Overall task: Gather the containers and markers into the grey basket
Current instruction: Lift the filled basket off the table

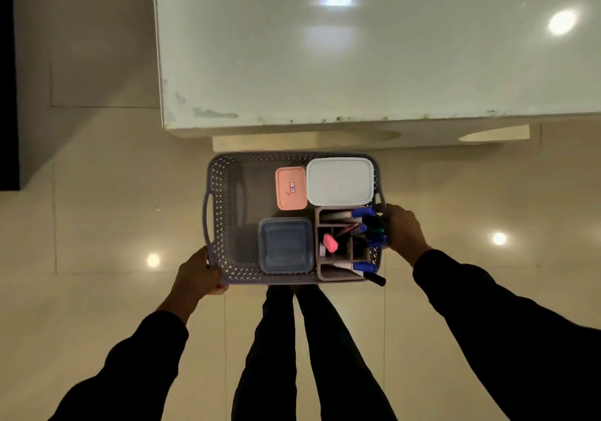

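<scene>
1. We see a dim, warm-toned scene; the floor (113,232) glows beige while the sleeves and legs sink to near black without detail.
2. Round reflections of ceiling lights shine on the glossy floor at left and right, and a bright oval glare sits on the white desk (357,63) near its far right.
3. A rectangular, blurred reflection glares on the desk top near the upper middle.
4. The desk casts a soft shadow on the floor beneath its near edge.
5. Wide-angle distortion bends the desk edges; the whole picture is slightly soft.
</scene>
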